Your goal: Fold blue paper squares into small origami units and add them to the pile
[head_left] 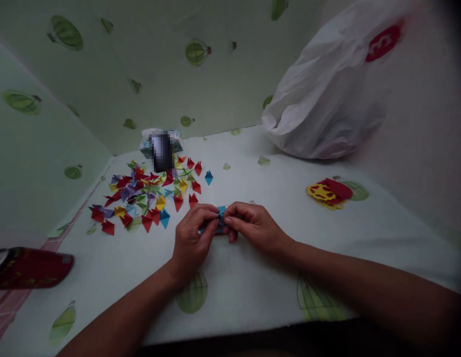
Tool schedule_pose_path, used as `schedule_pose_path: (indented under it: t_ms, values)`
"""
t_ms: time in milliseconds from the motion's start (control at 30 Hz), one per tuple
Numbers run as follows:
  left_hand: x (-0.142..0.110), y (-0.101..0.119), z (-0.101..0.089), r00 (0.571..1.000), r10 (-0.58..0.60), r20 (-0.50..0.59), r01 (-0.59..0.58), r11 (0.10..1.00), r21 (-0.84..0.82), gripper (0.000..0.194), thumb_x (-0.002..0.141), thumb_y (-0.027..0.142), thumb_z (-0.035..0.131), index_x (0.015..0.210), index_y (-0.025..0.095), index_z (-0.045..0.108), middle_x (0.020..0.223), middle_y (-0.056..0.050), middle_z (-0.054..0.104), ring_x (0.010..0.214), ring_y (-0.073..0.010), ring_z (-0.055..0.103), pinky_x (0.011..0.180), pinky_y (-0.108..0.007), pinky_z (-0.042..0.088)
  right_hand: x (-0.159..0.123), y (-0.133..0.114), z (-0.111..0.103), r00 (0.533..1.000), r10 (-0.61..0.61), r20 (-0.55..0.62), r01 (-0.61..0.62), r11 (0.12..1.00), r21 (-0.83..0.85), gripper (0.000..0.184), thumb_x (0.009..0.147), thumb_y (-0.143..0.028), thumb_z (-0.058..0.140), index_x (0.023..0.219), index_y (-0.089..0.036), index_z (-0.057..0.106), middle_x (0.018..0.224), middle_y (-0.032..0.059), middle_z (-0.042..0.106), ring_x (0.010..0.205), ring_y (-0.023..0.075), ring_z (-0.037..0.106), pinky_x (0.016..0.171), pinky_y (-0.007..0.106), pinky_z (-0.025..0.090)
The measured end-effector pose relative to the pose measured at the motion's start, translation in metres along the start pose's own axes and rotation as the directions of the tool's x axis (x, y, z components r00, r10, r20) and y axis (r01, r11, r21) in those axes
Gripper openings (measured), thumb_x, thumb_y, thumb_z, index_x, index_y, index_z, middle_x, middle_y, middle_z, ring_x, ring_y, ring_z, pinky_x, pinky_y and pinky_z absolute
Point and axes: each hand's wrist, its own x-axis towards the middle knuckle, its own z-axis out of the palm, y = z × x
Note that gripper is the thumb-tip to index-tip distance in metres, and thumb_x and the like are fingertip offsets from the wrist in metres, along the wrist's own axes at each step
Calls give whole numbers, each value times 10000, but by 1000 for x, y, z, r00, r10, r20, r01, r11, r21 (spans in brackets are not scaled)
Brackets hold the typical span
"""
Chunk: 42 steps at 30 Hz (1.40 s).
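A small piece of blue folded paper (221, 216) is pinched between my two hands near the middle of the table. My left hand (196, 228) is closed, thumb and forefinger gripping its left side. From the right, my right hand (253, 223) is closed on the other side, fingertips almost meeting the left ones. Part of the paper is hidden behind the fingers. Something flat and blue shows just beneath the hands, too covered to make out. Many folded paper cranes (154, 216) in red, yellow, blue, purple and green lie in a loose pile to the left.
A dark phone-like object, blurred (162, 151), leans on a tissue box (176, 141) behind the pile. A full white plastic bag (319, 109) stands at the back right. Red and yellow paper cutouts (329, 192) lie at right. A red can (33, 267) is at far left.
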Motion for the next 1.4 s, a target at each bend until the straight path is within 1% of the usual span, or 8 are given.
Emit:
schedule_pose_path:
  t_ms: [567,667,767,867,1033,1167,1300,1400]
  values:
    - [-1,-1,-2,999,-32,19,33,998,-59,123,913,85,626,880,203,635,961,-52,696,893,-165,670,738,-285,553,0,0,0,1000,-1,21,0,998,55,155,890,-321,640,832,-180,608,725,-9,653,568,101,636,582,257,536]
    - [0,-1,-1,999,15,29,-14,1000,-23,116,914,87,624,889,199,630,958,-55,693,896,-170,670,743,-291,561,0,0,1,1000,-7,6,7,1000,-17,128,880,-297,617,824,-183,598,717,-14,637,555,100,617,559,252,517]
    - [0,0,0,997,69,31,-70,996,46,120,909,76,619,894,195,626,952,-50,676,897,-167,668,747,-285,570,-2,-1,1,996,-79,-31,71,977,-202,88,863,-230,591,785,-191,587,653,-26,611,536,100,573,534,243,459]
    - [-2,3,1,998,66,0,-65,994,91,117,907,78,621,905,195,628,942,-42,647,871,-157,659,732,-276,573,-4,-4,3,988,-116,-98,82,950,-301,86,834,-185,589,750,-200,576,579,-39,589,530,106,541,537,247,422]
    - [-4,7,0,997,35,-76,-28,995,91,108,907,87,625,915,194,635,1012,-56,634,874,-154,652,656,-249,567,-1,-5,7,977,104,-186,-92,993,71,95,824,-255,619,771,-188,576,620,-28,643,514,107,608,566,260,493]
    - [-1,8,-3,987,150,-62,-139,980,143,149,861,45,641,874,190,610,1073,-64,667,736,-106,616,549,-206,508,3,-1,7,960,221,-170,-158,934,321,150,796,-281,667,739,-172,583,658,-11,667,488,97,603,535,255,495]
    - [1,6,-7,957,284,66,-290,950,114,216,817,-2,629,818,192,534,1117,-80,714,770,-113,674,590,-204,535,4,2,7,957,254,-138,-189,911,367,147,793,-269,671,721,-164,595,640,-8,670,474,91,596,512,239,480]
    - [3,2,-10,944,308,118,-322,938,129,233,811,-3,620,811,195,497,1077,-84,738,787,-122,707,613,-202,551,4,1,7,959,245,-145,-190,930,315,137,797,-254,655,711,-170,588,604,-22,654,467,91,593,506,231,476]
